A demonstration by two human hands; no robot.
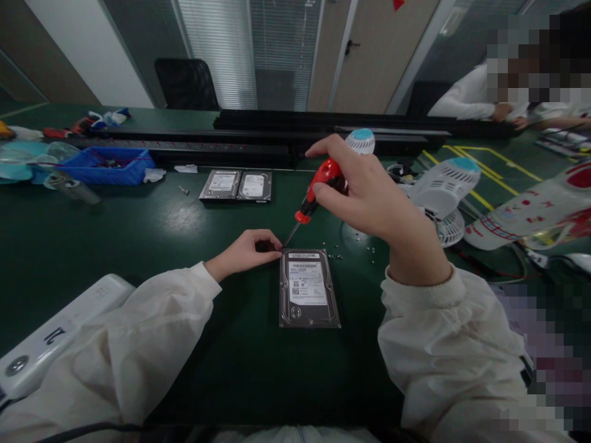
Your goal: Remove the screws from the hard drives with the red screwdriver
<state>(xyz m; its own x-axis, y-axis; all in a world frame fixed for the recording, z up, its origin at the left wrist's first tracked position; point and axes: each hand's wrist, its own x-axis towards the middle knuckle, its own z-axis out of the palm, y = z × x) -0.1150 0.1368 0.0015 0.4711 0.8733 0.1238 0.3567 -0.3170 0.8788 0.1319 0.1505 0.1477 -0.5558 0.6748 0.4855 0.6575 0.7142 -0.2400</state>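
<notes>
A hard drive (308, 288) lies flat on the dark green table, label up, right in front of me. My right hand (364, 191) grips a red-handled screwdriver (318, 192), its tip down at the drive's far left corner. My left hand (247, 251) rests on the table with its fingertips pinched at that same corner, beside the tip. Whether a screw sits under the tip is too small to tell. Several loose screws (355, 249) lie just right of the drive's far edge.
Two more hard drives (237, 186) lie side by side further back. A blue bin (107, 166) stands at the back left, small white fans (443, 191) at the right, a white device (55, 335) by my left sleeve. Another person in white sits at the far right (466, 98).
</notes>
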